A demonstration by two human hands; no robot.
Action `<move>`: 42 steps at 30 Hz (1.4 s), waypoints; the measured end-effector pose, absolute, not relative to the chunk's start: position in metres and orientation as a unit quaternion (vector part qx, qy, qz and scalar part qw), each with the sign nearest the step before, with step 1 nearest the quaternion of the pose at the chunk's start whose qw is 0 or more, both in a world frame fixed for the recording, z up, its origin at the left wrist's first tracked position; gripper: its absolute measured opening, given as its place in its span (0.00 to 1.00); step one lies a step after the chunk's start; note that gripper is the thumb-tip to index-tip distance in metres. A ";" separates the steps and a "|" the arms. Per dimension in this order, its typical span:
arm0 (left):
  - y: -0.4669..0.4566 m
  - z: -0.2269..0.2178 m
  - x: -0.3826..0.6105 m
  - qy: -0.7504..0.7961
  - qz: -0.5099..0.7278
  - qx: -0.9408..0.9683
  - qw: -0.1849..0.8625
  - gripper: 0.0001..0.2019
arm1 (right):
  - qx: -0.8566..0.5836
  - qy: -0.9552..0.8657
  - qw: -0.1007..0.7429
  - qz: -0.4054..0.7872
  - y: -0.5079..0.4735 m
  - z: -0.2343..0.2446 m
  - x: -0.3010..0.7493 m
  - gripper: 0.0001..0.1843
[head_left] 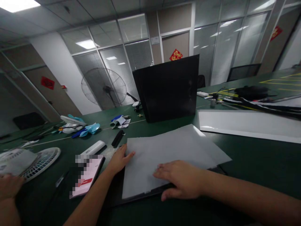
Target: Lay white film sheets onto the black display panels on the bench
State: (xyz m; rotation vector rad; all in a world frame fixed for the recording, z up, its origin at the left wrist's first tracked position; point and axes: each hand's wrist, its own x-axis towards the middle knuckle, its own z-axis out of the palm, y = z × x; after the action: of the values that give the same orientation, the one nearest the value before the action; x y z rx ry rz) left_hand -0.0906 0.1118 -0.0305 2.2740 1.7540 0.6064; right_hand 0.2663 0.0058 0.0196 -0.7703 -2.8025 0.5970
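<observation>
Large pale sheets of paper (pixel 155 147) lie overlapping, slightly fanned toward the right. A dark flat object (pixel 162 189) shows under their front edge; its kind is hidden. At the upper left edge of the sheets is my left hand (pixel 119 160), its thumb spread over the paper and its fingers along the edge. My right hand (pixel 181 177) lies flat on the sheets near the front, fingers stretched out and thumb over the front edge. Neither hand grips anything that I can see.
Left of the sheets are a phone (pixel 88 177), a white oblong device (pixel 94 147) and a black object (pixel 118 138). Another person's hand (pixel 10 186) touches a white fan (pixel 44 161). Behind stands a black panel (pixel 168 89); a white board (pixel 249 125) lies right.
</observation>
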 end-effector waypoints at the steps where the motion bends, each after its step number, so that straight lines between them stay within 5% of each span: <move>1: 0.112 -0.031 -0.091 0.587 0.208 0.776 0.105 0.37 | -0.228 -0.938 0.098 0.242 0.004 0.020 0.267 0.44; 5: 0.115 -0.032 -0.092 0.613 0.203 0.755 0.113 0.48 | -0.193 -0.923 0.123 0.310 0.016 0.023 0.280 0.41; 11: 0.119 -0.037 -0.104 0.605 0.253 0.735 0.172 0.58 | -0.438 -0.888 0.113 0.085 0.077 -0.002 0.327 0.41; 14: 0.119 -0.036 -0.106 0.593 0.236 0.752 0.165 0.54 | -0.483 -0.869 0.087 0.061 0.098 -0.012 0.354 0.41; 19: 0.116 -0.033 -0.099 0.601 0.141 0.779 0.108 0.31 | -0.425 -0.897 0.105 0.070 0.101 -0.008 0.361 0.31; 23: 0.115 -0.032 -0.096 0.617 0.121 0.774 0.079 0.36 | -0.397 -0.906 0.123 0.076 0.107 -0.009 0.360 0.28; 28: 0.116 -0.033 -0.097 0.619 0.122 0.774 0.057 0.37 | -0.594 -0.791 0.145 -0.007 0.136 -0.013 0.419 0.26; 37: 0.116 -0.034 -0.097 0.623 0.118 0.772 0.052 0.39 | -0.828 -0.550 0.110 0.000 0.158 -0.049 0.488 0.54; 42: 0.116 -0.033 -0.097 0.620 0.116 0.774 0.054 0.38 | -0.811 -0.574 0.113 -0.016 0.159 -0.044 0.477 0.39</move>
State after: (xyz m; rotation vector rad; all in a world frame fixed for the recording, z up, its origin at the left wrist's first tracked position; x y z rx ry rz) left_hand -0.0973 0.1156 -0.0333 2.3526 1.8819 0.3520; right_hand 0.4770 0.1587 -0.0443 -2.3804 -1.6834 -0.0456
